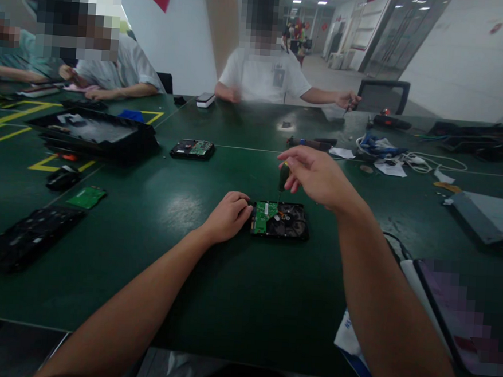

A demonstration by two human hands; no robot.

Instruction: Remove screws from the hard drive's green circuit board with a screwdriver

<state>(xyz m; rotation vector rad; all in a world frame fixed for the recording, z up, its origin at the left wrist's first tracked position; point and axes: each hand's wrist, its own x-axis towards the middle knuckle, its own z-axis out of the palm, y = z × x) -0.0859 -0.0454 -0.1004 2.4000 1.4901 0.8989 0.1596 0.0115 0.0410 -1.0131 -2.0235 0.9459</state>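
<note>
A hard drive [297, 227] lies flat on the green table in front of me, its circuit board [267, 214] facing up on the left part. My left hand [229, 217] is closed at the drive's left end, fingertips against its edge. Above the drive, my right hand [315, 173] grips a screwdriver [284, 177] with a dark green handle. The screwdriver stands nearly upright, its thin shaft reaching down to the board's right edge. The exact spot where the tip touches is too small to make out.
Another hard drive [193, 149] lies farther back. On the left are a black tray [95, 134], a mouse [63, 177], a loose green board [86, 197] and black drives [28, 236]. Cables [379, 146], a grey metal box [490, 219] and a phone [453, 317] sit right. People sit opposite.
</note>
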